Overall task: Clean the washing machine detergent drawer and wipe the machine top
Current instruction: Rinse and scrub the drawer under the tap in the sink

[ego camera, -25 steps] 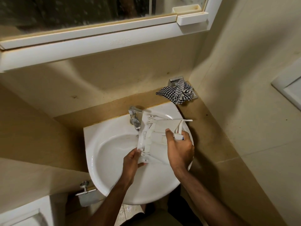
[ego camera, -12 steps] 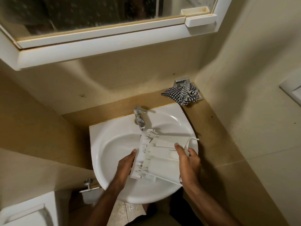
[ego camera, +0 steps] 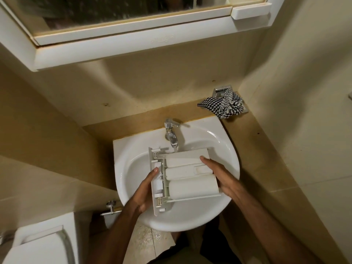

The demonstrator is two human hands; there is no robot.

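The white detergent drawer [ego camera: 182,176] is held over the white sink [ego camera: 226,149], underside up, so three rounded compartment bottoms show; what is inside them cannot be seen. The left hand [ego camera: 146,189] grasps the front panel at the left end, with the thumb on top. The right hand [ego camera: 219,176] holds the right end with nearly straight fingers laid on the drawer. The chrome tap [ego camera: 171,134] stands just behind the drawer's far edge. A black and white checkered cloth [ego camera: 222,107] lies on a metal holder at the far right. A mirror cabinet [ego camera: 114,46] hangs above on the beige tiled wall.
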